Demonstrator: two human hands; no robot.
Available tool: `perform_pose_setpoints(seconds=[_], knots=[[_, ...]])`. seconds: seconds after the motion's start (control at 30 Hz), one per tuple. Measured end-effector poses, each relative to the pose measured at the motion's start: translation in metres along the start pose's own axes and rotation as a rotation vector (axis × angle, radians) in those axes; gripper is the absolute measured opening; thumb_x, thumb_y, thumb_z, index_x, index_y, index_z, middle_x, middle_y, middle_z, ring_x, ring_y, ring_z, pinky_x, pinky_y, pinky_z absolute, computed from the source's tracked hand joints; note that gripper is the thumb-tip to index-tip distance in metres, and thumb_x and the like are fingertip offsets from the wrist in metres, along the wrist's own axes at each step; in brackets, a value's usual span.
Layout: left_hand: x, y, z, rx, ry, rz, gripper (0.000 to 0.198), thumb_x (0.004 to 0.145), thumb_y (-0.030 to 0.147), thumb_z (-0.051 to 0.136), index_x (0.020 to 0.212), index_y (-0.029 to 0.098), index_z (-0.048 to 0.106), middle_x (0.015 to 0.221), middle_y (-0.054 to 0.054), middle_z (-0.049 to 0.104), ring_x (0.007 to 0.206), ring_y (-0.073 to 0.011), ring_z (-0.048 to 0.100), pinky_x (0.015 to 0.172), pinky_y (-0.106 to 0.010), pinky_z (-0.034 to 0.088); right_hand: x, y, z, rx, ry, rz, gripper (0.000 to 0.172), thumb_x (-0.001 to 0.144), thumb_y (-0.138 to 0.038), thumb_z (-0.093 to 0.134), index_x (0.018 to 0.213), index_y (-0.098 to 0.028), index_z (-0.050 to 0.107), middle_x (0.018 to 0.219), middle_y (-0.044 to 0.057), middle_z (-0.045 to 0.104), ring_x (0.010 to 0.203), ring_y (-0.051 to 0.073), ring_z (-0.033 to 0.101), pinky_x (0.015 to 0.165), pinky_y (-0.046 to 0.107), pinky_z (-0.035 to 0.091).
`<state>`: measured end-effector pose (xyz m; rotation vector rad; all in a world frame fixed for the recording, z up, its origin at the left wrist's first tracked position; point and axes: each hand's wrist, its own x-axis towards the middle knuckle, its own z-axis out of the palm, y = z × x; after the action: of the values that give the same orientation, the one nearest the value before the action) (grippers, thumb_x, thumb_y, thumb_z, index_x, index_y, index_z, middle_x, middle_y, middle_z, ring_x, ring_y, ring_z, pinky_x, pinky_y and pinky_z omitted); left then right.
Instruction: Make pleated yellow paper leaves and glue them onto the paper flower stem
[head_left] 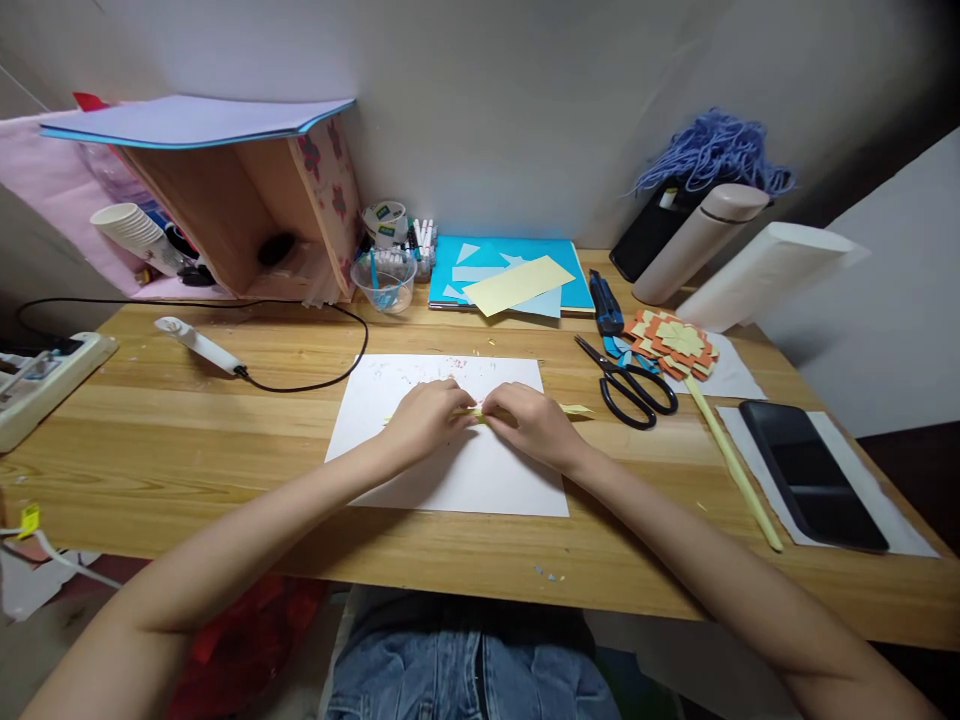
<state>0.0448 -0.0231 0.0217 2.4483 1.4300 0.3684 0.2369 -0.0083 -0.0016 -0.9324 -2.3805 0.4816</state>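
Over a white sheet of paper (pixel 465 480), my left hand (pixel 431 415) and my right hand (pixel 529 420) meet with their fingertips close together. Both pinch a narrow yellow paper strip (pixel 576 410). One end of the strip sticks out past my right hand, and a little of the other end shows left of my left hand. The middle is mostly covered by my fingers, so its folds cannot be made out. Faint coloured marks dot the top of the white sheet. Black-handled scissors (pixel 634 392) lie to the right of my right hand.
Behind the sheet are a blue pad (pixel 442 270) with paper scraps, a clear cup (pixel 384 285) and a wooden box (pixel 225 220). A white glue gun (pixel 199 345) lies left. At right are a utility knife (pixel 606 305), a paper flower (pixel 675 345) and a phone (pixel 814 475).
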Motion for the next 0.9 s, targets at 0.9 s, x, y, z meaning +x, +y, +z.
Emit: perform_pose_setpoints(seconds=[0.9], knots=[[-0.019,-0.002,0.025,0.012,0.289,0.035,0.018,0.086,0.021,0.052,0.084,0.019,0.07,0.075,-0.005,0.064,0.068,-0.0149,0.055,0.06,-0.027,0.039,-0.006,0.008,0.007,-0.006,0.083,-0.082,0.013,0.087,-0.02,0.053,0.081,-0.02,0.064,0.079,0.005,0.066,0.076,0.017,0.058,0.067,0.029,0.045]])
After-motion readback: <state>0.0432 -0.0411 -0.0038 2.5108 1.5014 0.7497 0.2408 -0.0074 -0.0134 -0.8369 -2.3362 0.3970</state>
